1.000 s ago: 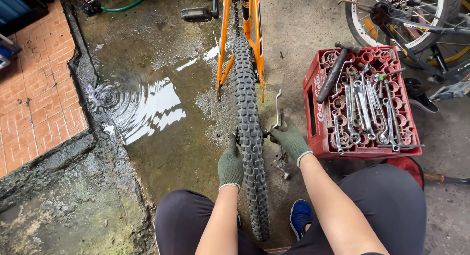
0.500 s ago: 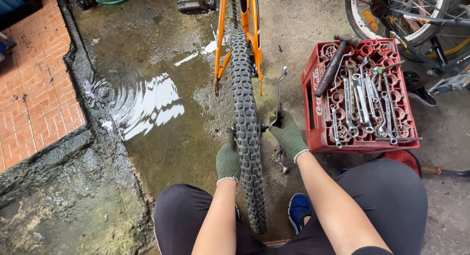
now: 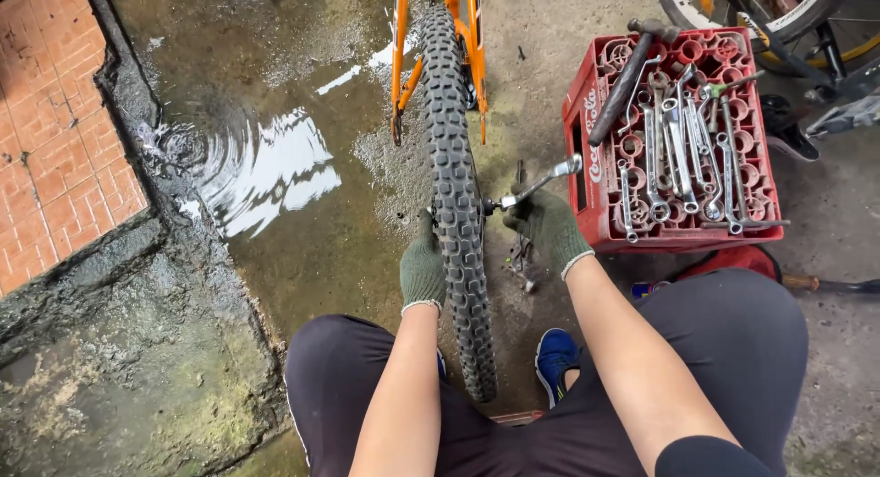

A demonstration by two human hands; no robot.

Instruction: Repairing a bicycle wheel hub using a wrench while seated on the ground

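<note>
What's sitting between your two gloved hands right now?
In the head view, the knobby tyre of the upturned wheel stands between the left hand and the right hand, which grips a wrench.

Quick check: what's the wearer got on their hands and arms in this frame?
Both hands wear dark green knit work gloves with pale, whitish cuff edges: left hand, right hand. Forearms are bare, with no sleeves, watch or markings visible. A dark sleeve edge shows near the right upper arm.

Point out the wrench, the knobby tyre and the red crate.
wrench (image 3: 541,181), head view, middle of its shaft
knobby tyre (image 3: 456,147), head view, tread
red crate (image 3: 591,156), head view, left wall
</note>
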